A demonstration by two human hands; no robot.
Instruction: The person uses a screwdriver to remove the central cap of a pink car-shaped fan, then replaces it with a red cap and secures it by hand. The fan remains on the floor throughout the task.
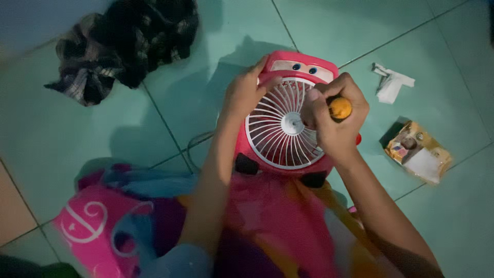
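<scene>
Fan: a small pink car-shaped toy fan (pixel 303 67) lies on its back on the tiled floor (pixel 453 46), just in front of the person's lap, its white round grille (pixel 280 131) facing up
Right hand: the right hand (pixel 337 121) is closed in a fist around a screwdriver handle with an orange end (pixel 340 108), held upright over the right side of the grille; the tip is hidden under the hand
Left hand: the left hand (pixel 244 92) rests on the upper left edge of the fan, fingers curled and pressed on the housing, steadying it
Progress: the grille is still seated on the body and no loose screw shows on the floor, so the work on the fan looks to be at an early stage; whether a screw is being turned cannot be told
Cable: a thin cord (pixel 198 144) loops out from under the fan's left side
Around: a crumpled dark checked cloth (pixel 123 44) lies well apart at upper left; a folded white paper scrap (pixel 392 82) and a small brown packet (pixel 418 152) lie to the right
In the way: the person's bright patterned garment (pixel 267 226) touches the fan's lower edge; the dim light hides fine detail
</scene>
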